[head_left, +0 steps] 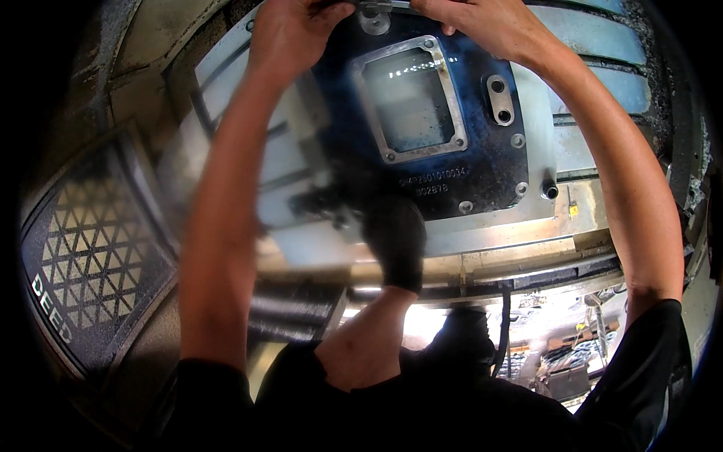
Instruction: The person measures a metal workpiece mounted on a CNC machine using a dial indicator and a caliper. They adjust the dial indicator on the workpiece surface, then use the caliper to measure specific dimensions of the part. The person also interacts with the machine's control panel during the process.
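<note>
At the top edge of the head view, my left hand point(292, 38) is closed, its fingers curled beside a small metal piece point(374, 7) cut off by the frame. From the other side my right hand point(482, 21) reaches toward the same piece, fingers bent together; what they grip is partly out of frame. Below both hands lies a dark blue-black plate point(489, 177) with a framed square opening point(457, 113), round holes and a silver slotted insert point(499, 100). Wet-looking shine shows within the opening. The dark plate rests on a larger pale metal plate point(542, 151).
Slotted pale machine bed point(602, 34) stretches to the right, with metal chips along its edge. A dark cylindrical pin point(550, 192) stands by the plate's corner. At left is a machine door point(98, 233) with a triangle-mesh window. Ledges and rails point(527, 264) run in front, near my body.
</note>
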Motion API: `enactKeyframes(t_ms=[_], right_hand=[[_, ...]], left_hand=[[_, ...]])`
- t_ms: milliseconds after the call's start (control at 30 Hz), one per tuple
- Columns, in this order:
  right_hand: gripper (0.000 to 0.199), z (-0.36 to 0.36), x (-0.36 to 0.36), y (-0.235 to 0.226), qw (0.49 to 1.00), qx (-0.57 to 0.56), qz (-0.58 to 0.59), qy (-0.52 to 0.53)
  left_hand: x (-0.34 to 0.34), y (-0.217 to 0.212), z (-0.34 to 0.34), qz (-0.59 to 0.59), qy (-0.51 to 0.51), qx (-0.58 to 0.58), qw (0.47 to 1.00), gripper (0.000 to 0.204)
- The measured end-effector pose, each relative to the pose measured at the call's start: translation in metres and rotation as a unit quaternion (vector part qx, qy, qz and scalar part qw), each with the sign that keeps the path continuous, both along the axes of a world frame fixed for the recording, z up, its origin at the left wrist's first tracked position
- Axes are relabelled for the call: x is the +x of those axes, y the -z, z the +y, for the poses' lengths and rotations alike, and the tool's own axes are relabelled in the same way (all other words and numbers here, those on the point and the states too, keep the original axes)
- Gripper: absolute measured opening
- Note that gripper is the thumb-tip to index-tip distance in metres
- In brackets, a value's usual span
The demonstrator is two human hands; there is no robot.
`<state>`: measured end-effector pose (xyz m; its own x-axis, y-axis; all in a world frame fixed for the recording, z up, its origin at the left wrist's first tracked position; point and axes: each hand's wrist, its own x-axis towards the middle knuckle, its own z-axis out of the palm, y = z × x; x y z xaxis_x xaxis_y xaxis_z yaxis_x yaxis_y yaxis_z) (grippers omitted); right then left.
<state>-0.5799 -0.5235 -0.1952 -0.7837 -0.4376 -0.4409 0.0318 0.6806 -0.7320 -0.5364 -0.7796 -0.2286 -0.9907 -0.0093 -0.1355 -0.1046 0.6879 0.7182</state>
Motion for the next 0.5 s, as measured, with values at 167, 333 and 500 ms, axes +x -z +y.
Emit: enactKeyframes(t_ms=[167,333,500], right_hand=[[0.053,0.002,-0.002,0.003,1.0,-0.003,0.013,-0.004],[0.052,0.001,-0.002,0.0,1.0,-0.002,-0.011,-0.006],[0.051,0.005,-0.001,-0.005,1.0,0.001,-0.006,0.002]], left_hand=[[-0.001,-0.011,0.007,-0.013,0.008,-0.031,0.999,0.012],[0.001,0.004,-0.006,-0.008,0.009,0.088,0.996,0.01],[0.001,-0.013,0.005,-0.003,0.009,0.049,0.999,0.009]])
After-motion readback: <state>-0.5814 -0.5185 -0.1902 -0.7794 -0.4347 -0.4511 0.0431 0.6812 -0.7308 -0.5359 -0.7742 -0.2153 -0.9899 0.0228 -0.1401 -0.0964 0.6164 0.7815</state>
